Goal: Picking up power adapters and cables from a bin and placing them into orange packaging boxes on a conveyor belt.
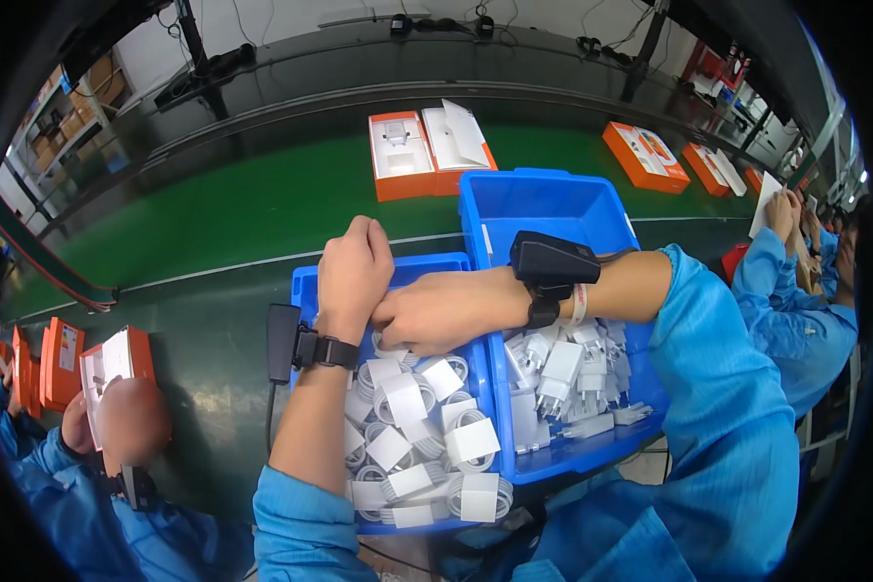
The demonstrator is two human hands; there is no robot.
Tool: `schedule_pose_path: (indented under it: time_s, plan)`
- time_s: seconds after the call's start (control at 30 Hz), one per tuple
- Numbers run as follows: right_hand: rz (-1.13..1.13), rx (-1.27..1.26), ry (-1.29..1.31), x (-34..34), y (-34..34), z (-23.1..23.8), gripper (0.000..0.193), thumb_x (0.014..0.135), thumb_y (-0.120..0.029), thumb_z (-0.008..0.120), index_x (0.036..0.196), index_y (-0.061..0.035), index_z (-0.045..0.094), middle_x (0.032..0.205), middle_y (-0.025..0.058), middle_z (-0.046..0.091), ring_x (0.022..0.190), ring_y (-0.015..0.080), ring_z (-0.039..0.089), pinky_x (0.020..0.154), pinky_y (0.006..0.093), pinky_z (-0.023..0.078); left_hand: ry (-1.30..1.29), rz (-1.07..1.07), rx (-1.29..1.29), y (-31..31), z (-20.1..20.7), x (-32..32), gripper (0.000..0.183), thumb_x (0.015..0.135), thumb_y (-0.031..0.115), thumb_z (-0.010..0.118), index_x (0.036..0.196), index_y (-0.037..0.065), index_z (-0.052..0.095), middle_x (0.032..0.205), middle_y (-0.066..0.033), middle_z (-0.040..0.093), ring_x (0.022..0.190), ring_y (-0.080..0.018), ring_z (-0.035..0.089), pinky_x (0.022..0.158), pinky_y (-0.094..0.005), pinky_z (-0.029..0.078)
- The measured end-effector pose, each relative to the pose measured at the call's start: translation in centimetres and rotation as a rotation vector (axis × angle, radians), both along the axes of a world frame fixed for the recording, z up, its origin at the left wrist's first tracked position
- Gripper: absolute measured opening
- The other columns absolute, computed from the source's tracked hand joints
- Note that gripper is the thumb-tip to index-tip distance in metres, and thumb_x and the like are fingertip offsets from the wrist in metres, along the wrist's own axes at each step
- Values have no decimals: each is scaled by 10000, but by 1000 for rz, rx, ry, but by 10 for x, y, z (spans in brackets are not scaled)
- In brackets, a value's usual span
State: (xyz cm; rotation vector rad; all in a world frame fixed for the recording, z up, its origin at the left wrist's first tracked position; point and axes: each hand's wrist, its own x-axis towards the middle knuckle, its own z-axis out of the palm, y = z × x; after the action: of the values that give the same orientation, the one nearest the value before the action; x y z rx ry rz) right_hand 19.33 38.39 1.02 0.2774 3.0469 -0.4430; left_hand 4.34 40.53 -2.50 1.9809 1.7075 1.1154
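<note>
My left hand (356, 267) is raised over the far end of the left blue bin (306, 283), its fingers curled closed. Any item inside them is hidden from view. Just beside its wrist, my right hand (425, 312) reaches across from the right, low over the same bin, with bent fingers largely out of sight. Coiled white cables (412, 403) with white paper wraps fill this bin, some right below my right hand. White charger plugs (561, 373) lie heaped in the right blue bin (650, 412), under my right forearm.
An open orange and white box (403, 179) stands on the green belt (233, 204) beyond the bins. Further orange boxes (645, 160) sit to its right. At left, a co-worker (131, 427) handles an orange and white box (116, 354); other people (795, 281) work at right.
</note>
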Motion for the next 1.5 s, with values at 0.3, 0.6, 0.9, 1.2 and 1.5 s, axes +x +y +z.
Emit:
schedule_pose_path:
  time_s: [0.3,0.6,0.9,1.2,1.5]
  plan:
    - [29,46,7,-1,1,-3,213,806,-107,608,980,-14,690,927,142,611,880,297,645,722,414,541,103,33,15,-2,-1,0,267,971,222,474,884,15,619,719,-261,652,690,-471,634,641,-547,519]
    - [220,120,354,10,12,5,157,721,-138,651,815,-12,653,805,130,613,814,319,629,712,419,524,88,95,42,-2,0,-3,257,964,225,517,879,21,649,715,-223,655,680,-439,637,603,-498,504]
    - [-408,289,291,64,136,69,299,762,-220,725,990,-32,680,917,144,695,891,327,669,800,398,534,262,51,36,-4,-1,6,281,961,228,484,860,25,649,717,-229,667,699,-434,654,660,-523,520]
    - [-663,232,-114,86,223,16,391,669,-206,757,1002,-8,706,979,147,719,929,303,693,813,392,549,324,38,64,-6,-2,2,289,956,222,487,848,20,663,690,-216,666,656,-411,657,643,-507,531]
    - [-619,232,-133,93,217,9,366,686,-187,749,1003,-6,726,997,162,719,938,295,696,838,376,550,358,36,94,-6,-5,2,290,947,216,499,819,16,665,659,-211,663,625,-394,666,623,-492,540]
